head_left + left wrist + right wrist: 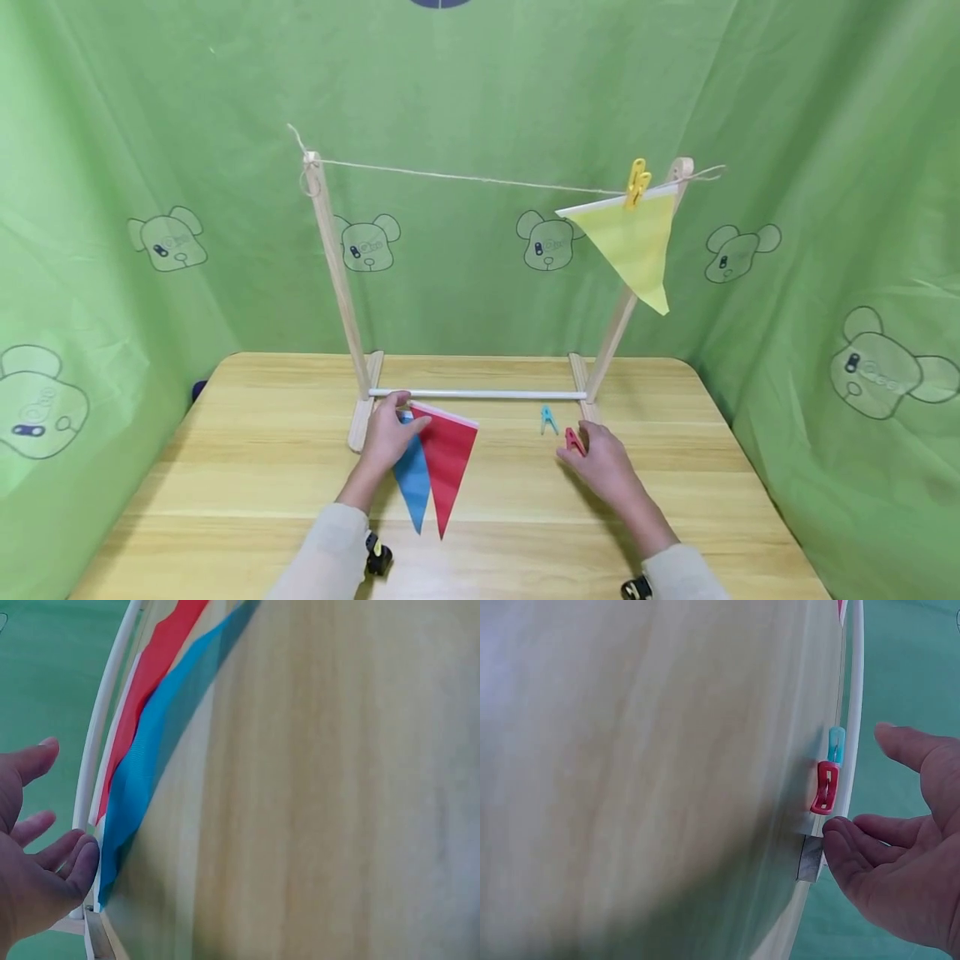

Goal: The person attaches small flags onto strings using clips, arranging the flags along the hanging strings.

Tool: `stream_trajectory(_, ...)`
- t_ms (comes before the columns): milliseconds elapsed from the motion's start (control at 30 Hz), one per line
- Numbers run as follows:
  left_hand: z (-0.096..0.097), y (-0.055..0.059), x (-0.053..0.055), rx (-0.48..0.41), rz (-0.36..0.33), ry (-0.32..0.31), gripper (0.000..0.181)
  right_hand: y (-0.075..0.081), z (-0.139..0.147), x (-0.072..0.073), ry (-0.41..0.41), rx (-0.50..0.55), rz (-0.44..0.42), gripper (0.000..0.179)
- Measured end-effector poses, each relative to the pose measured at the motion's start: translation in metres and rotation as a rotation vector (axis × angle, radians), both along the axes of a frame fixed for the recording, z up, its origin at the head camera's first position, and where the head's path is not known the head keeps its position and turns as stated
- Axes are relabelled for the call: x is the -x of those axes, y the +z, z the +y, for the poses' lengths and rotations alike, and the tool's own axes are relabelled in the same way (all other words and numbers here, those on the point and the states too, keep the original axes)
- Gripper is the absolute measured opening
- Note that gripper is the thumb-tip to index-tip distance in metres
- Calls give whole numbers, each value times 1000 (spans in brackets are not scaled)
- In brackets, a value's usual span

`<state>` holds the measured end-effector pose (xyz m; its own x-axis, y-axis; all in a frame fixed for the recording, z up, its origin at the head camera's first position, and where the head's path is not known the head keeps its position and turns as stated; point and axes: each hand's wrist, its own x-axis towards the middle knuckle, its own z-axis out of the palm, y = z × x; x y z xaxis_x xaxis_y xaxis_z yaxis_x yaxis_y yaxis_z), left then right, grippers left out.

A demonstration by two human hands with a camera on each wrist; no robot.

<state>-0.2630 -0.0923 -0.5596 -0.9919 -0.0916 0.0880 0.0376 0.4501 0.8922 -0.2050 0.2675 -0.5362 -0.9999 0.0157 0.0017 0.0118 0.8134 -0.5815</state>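
On the table lie a red triangular flag (pixel 450 458) and a blue triangular flag (pixel 412 483), the red one partly over the blue. My left hand (pixel 386 437) is at their upper left end, thumb spread from the fingers; in the left wrist view its fingertips are beside the blue flag's edge. At the right, my right hand (pixel 609 469) is around a red clothespin (pixel 574 442), with a gap between thumb and fingers. A light blue clothespin (pixel 548 419) lies just beyond it. A yellow clothespin (pixel 637 183) holds a yellow triangular flag (pixel 633 237) on the string.
A wooden stand with a left post (pixel 337 267), a right post (pixel 611 342) and a white crossbar (pixel 480 394) stands at the table's back. The string (pixel 450 175) runs between the post tops. Green printed curtains (pixel 465 292) surround the wooden table (pixel 247 467).
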Motion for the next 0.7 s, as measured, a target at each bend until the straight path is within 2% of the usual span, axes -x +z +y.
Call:
stream_trajectory(33, 0, -1, 1, 3, -1, 8, 56, -1, 0, 1, 1, -7, 7, 72)
stream_trajectory(233, 1, -1, 3, 42, 12, 34, 56, -4, -1, 4, 0, -28, 17, 34)
stream_trajectory(533, 4, -2, 4, 56, 2, 79, 56, -6, -1, 4, 17, -86, 50, 33)
stream_trajectory(700, 5, -5, 6, 89, 34, 105, 54, -6, -2, 6, 35, -108, 75, 34)
